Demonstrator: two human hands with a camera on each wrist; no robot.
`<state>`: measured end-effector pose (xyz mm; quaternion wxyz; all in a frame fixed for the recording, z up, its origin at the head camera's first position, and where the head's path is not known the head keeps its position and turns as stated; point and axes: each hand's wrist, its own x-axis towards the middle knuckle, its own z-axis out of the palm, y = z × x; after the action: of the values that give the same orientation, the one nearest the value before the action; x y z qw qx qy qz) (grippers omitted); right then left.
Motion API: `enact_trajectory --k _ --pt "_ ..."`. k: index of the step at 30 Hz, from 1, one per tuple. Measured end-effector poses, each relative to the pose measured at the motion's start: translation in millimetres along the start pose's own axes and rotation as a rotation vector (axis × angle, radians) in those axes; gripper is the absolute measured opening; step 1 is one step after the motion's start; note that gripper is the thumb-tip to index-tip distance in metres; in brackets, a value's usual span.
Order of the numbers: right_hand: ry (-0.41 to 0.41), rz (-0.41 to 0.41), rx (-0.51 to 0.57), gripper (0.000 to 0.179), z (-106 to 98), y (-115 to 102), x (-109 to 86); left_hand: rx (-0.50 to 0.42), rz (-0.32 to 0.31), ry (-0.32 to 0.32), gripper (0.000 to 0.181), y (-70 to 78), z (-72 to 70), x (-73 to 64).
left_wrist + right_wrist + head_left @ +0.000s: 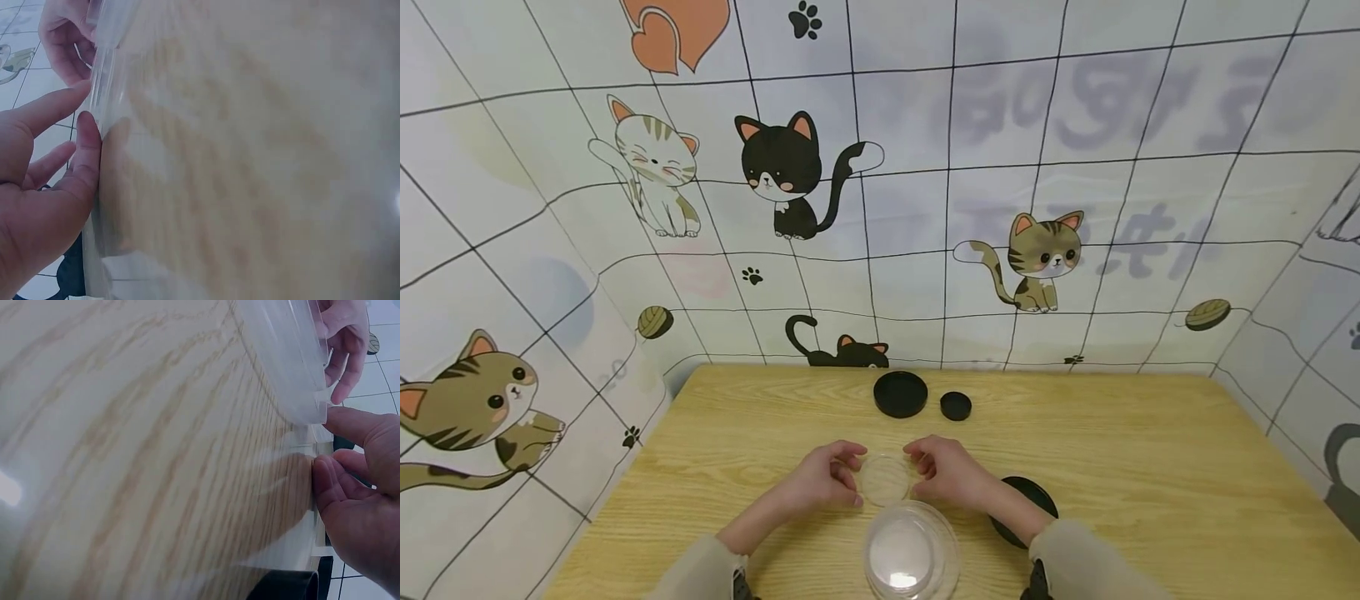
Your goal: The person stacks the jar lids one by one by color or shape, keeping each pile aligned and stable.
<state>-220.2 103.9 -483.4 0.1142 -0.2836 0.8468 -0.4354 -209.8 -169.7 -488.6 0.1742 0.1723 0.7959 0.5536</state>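
A small clear round dish (885, 480) lies on the wooden table between two bare hands. My left hand (826, 478) is at its left side, with fingers spread loosely and tips right at the rim. My right hand (953, 472) mirrors it on the right. In the right wrist view the forefinger reaches the edge of clear plastic (284, 369), while the thumb (325, 478) is low by the tabletop. A forefinger (59, 109) meets a clear rim (103, 81) in the left wrist view too. Just nearer the body stand larger clear round containers (910, 550), nested together.
At the table's back are a large black round lid (900, 394) and a smaller black one (956, 406). Another black round piece (1026, 508) lies partly under the right forearm. A cat-printed cloth wall (910, 208) rises behind the table (1150, 483).
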Motion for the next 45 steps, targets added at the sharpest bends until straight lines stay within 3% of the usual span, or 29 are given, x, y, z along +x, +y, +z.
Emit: enact_trajectory --k 10,18,24,32,39,45 --pt "0.013 -0.055 -0.056 0.049 8.1 3.3 8.5 0.117 0.023 -0.003 0.062 0.7 0.7 10.3" --pt "-0.019 -0.029 -0.05 0.055 6.8 2.5 10.8 0.124 0.004 0.006 0.06 3.5 0.2 10.8" --pt "-0.012 -0.033 -0.033 0.058 -0.6 -5.6 7.4 0.066 -0.011 0.008 0.06 10.8 -1.2 9.1" --pt "0.0 -0.083 -0.058 0.056 -9.0 -15.3 -8.8 0.027 0.028 0.014 0.061 24.4 4.0 -3.2" --pt "-0.029 -0.078 -0.024 0.055 -9.6 -30.6 -33.5 0.01 0.055 -0.005 0.06 40.0 15.7 -27.8" --pt "-0.059 -0.093 0.005 0.052 -6.9 -35.9 -50.6 -0.008 0.065 -0.036 0.06 42.4 26.8 -43.3"
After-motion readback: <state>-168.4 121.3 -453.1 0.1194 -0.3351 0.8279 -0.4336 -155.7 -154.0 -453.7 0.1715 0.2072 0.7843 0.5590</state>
